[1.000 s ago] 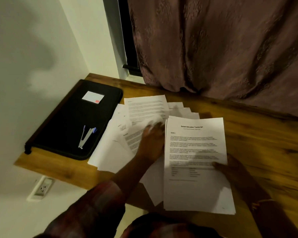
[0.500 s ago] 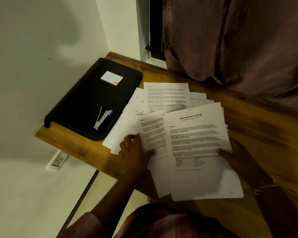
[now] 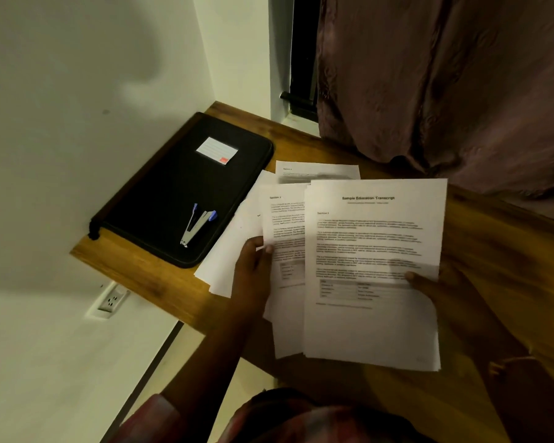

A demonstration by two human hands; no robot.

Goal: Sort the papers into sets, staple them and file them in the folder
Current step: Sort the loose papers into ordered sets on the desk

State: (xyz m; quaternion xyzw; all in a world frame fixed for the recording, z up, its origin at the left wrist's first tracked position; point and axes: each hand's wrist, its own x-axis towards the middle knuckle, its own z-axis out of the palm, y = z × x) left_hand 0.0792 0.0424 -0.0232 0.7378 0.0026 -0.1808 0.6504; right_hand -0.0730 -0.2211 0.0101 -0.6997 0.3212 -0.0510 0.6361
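My left hand point(image 3: 253, 270) has lifted one floppy sheet point(image 3: 285, 225) off the desk point(image 3: 499, 257), pinching its left edge, beside the limp stack point(image 3: 371, 251) my right hand point(image 3: 445, 292) grips mid-edge, where I judge it sags least.

It looked like a home study corner. A wooden desk point(image 3: 499, 257) with a black folder point(image 3: 173, 193) and stapler point(image 3: 196, 224) met white walls point(image 3: 77, 155), a mauve curtain point(image 3: 445, 91) hung far right, and a wall socket point(image 3: 111, 300) sat low left.
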